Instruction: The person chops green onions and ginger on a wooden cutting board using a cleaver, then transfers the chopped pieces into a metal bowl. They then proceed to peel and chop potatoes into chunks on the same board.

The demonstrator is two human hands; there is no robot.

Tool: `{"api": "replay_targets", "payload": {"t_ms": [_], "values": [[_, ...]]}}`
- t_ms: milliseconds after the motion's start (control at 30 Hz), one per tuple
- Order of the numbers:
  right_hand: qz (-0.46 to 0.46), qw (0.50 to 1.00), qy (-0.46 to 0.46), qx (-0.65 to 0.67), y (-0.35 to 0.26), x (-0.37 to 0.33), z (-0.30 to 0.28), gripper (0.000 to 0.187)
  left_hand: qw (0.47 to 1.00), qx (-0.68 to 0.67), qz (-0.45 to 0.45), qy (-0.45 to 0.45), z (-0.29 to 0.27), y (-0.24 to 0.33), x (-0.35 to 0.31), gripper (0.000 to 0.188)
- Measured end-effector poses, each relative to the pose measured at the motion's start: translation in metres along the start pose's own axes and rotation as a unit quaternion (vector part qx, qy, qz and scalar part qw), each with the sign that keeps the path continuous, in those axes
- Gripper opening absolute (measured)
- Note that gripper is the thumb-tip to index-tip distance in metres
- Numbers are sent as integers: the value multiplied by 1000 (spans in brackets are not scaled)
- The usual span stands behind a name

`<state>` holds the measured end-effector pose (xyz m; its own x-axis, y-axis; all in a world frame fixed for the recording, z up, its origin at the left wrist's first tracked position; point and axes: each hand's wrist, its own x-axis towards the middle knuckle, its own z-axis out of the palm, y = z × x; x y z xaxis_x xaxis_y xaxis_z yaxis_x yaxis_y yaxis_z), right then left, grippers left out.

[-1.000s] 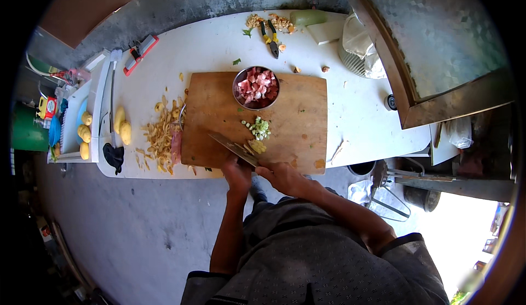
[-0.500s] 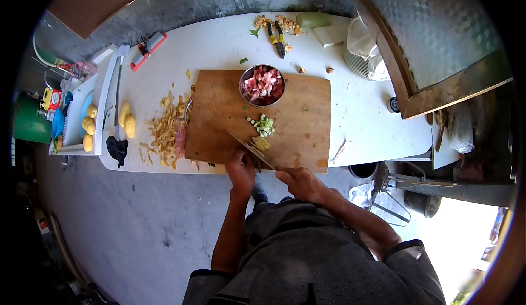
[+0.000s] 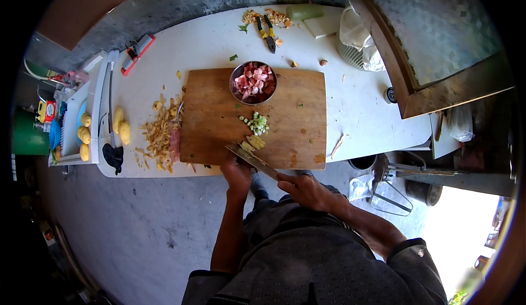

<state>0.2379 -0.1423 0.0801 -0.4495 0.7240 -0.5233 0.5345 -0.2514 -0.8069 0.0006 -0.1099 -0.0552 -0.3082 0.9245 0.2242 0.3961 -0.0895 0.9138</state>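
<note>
My right hand (image 3: 304, 189) is wrapped round the handle of a kitchen knife (image 3: 256, 163). Its blade slants up and left across the near edge of the wooden cutting board (image 3: 208, 118). Close by the blade's tip is my left hand (image 3: 236, 174), fingers curled; the blade partly hides them and anything in them. Pale yellow slices (image 3: 253, 142), perhaps ginger, lie just beyond the blade. Behind these sits a small heap of chopped spring onion (image 3: 257, 123). A metal bowl (image 3: 253, 103) with diced raw meat (image 3: 253, 80) stands at the board's far edge.
Peelings (image 3: 159, 132) are heaped left of the board, with potatoes (image 3: 121, 125) farther left. Pliers (image 3: 267, 35) lie at the back of the white table (image 3: 203, 42). A lined bin (image 3: 356, 42) and an open window frame (image 3: 402, 94) border the right side.
The knife's blade has turned to show more of its flat side. The yellow slices now look more spread out. The whole view has shifted slightly; both hands stay near the board's near edge.
</note>
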Motion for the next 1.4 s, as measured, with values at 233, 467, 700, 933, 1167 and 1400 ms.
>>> {"api": "replay_targets", "payload": {"t_ms": [233, 467, 700, 933, 1167, 1400], "values": [[24, 1000, -10, -10, -12, 2, -4, 52, 998, 39, 54, -1, -3, 7, 3, 18], [-88, 994, 64, -4, 4, 48, 19, 40, 1000, -9, 6, -18, 1, 5, 2, 16], [9, 999, 32, 24, -23, 70, 15, 39, 1000, 28, -7, -1, -1, -4, -1, 11], [13, 998, 54, 23, -10, 37, 3, 37, 996, 82, 10, 13, -2, 1, -2, 11], [51, 998, 39, 23, 12, 22, 1, 44, 995, 98, 23, 25, 0, -2, -7, 10], [-16, 999, 33, 35, 14, 17, -1, 48, 996, 90, 26, -2, -5, 7, -10, 15]]}}
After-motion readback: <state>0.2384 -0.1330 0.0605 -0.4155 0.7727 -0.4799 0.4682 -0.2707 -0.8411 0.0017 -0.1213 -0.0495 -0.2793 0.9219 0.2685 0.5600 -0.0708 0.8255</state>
